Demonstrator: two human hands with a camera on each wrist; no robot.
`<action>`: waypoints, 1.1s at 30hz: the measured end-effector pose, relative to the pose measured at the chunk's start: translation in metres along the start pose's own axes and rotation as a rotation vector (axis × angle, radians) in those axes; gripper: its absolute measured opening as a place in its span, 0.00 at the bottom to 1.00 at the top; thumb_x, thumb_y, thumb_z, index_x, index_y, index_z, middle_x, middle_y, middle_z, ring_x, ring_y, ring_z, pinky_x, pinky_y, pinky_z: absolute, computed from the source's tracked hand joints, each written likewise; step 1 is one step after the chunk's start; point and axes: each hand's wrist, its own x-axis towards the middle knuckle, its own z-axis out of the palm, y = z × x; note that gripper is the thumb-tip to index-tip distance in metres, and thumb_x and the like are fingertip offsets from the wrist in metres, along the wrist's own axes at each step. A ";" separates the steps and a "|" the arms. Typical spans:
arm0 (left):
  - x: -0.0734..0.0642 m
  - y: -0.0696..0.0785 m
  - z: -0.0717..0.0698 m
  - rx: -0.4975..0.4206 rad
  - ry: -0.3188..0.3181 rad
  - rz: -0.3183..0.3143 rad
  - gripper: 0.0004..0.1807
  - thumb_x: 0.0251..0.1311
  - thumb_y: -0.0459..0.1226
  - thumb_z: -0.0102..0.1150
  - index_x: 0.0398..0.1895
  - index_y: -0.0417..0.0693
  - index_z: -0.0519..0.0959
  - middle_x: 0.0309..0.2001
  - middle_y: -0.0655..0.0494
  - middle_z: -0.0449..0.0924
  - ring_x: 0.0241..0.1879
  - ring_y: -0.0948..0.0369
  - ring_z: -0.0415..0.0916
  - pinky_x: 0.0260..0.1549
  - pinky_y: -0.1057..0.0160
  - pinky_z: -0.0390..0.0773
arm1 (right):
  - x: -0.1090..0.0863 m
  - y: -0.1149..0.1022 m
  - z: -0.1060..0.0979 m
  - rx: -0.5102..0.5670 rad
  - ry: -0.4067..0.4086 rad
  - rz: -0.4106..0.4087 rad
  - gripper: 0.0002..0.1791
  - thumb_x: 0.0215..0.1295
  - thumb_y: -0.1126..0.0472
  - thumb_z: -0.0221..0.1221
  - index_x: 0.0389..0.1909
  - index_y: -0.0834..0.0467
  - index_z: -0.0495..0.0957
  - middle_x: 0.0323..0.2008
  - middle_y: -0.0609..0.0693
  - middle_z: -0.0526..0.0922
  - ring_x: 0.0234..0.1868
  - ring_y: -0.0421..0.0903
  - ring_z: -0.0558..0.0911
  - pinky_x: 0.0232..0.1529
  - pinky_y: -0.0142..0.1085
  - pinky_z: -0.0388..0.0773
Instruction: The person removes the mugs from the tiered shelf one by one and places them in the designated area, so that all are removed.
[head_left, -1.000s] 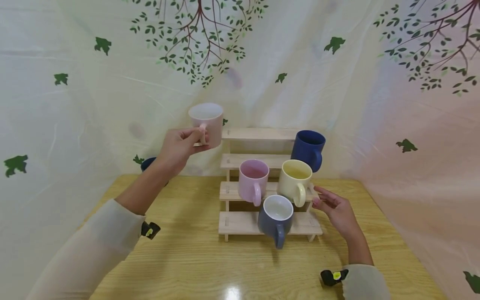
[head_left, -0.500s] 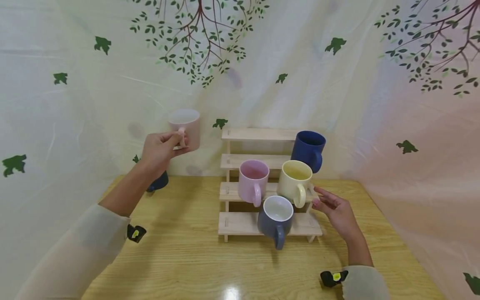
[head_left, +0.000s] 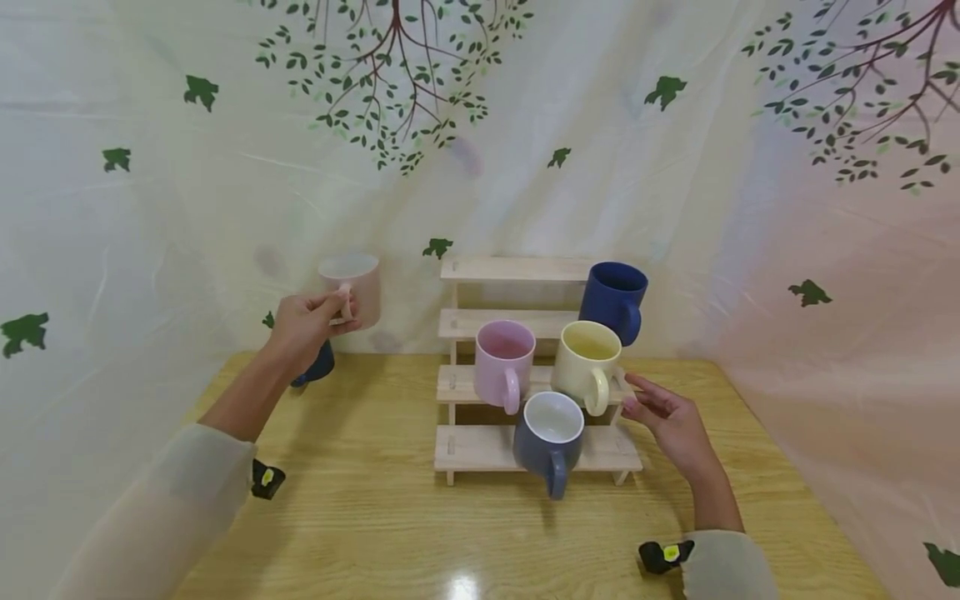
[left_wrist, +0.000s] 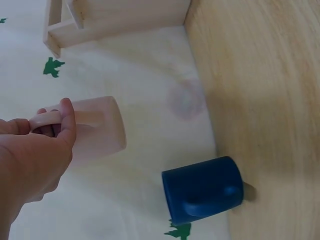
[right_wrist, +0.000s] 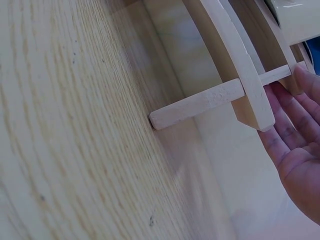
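Observation:
My left hand (head_left: 302,329) pinches the handle of a pale pink mug (head_left: 365,293) and holds it upright in the air, left of the wooden tiered stand (head_left: 480,450). In the left wrist view, a dark blue mug (left_wrist: 202,190) stands on the table close by; the left hand and wrist partly hide it in the head view. My right hand (head_left: 675,429) grips the right end of the stand's second step, thumb on the near side and fingers behind, as the right wrist view shows.
On the stand sit a purple-pink mug (head_left: 504,367), a yellow mug (head_left: 585,367), a grey-blue mug (head_left: 547,442) on the lowest step, and a blue mug (head_left: 611,300) higher at right. A leaf-patterned curtain (head_left: 225,208) rises behind the wooden table (head_left: 360,500).
My left hand has carried the pale pink mug leftward, away from the stand, then lowered it. The right hand stays at the stand's edge, and the mugs there have not moved.

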 end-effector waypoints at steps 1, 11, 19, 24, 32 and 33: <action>0.000 -0.003 -0.002 0.014 -0.002 0.000 0.26 0.76 0.44 0.54 0.37 0.20 0.74 0.55 0.43 0.74 0.60 0.52 0.75 0.56 0.56 0.80 | 0.000 0.000 0.000 -0.004 -0.001 0.007 0.31 0.73 0.50 0.63 0.72 0.57 0.71 0.54 0.63 0.84 0.48 0.48 0.88 0.52 0.32 0.82; 0.002 -0.034 -0.012 0.094 -0.038 -0.006 0.30 0.78 0.46 0.50 0.45 0.18 0.72 0.58 0.40 0.71 0.61 0.51 0.73 0.59 0.55 0.79 | 0.000 -0.002 0.000 -0.016 0.002 0.025 0.31 0.73 0.50 0.62 0.73 0.55 0.71 0.55 0.63 0.83 0.50 0.50 0.88 0.50 0.26 0.81; 0.002 -0.062 -0.021 0.100 -0.055 0.031 0.28 0.79 0.43 0.50 0.45 0.15 0.71 0.56 0.40 0.73 0.57 0.55 0.77 0.58 0.54 0.79 | 0.000 0.000 0.000 -0.017 0.004 0.027 0.31 0.73 0.49 0.62 0.73 0.54 0.71 0.55 0.62 0.84 0.50 0.52 0.88 0.52 0.30 0.82; 0.002 -0.082 -0.023 0.061 -0.044 0.039 0.24 0.78 0.40 0.52 0.43 0.18 0.76 0.51 0.42 0.76 0.54 0.57 0.79 0.57 0.53 0.80 | 0.000 -0.001 -0.001 -0.012 0.008 0.028 0.31 0.73 0.49 0.62 0.73 0.54 0.71 0.54 0.62 0.84 0.49 0.51 0.88 0.52 0.31 0.82; -0.002 -0.108 -0.026 0.055 0.004 0.007 0.25 0.76 0.40 0.56 0.51 0.17 0.78 0.46 0.45 0.81 0.49 0.59 0.83 0.54 0.55 0.81 | 0.000 0.001 0.001 0.012 0.014 0.025 0.31 0.72 0.50 0.63 0.72 0.57 0.72 0.52 0.60 0.85 0.49 0.53 0.88 0.52 0.33 0.83; -0.003 -0.110 -0.026 0.056 0.006 0.009 0.26 0.76 0.40 0.55 0.53 0.17 0.77 0.46 0.45 0.81 0.48 0.60 0.84 0.54 0.55 0.81 | 0.000 0.002 0.001 0.010 0.015 0.025 0.31 0.72 0.50 0.63 0.72 0.57 0.72 0.51 0.60 0.85 0.49 0.53 0.88 0.52 0.34 0.83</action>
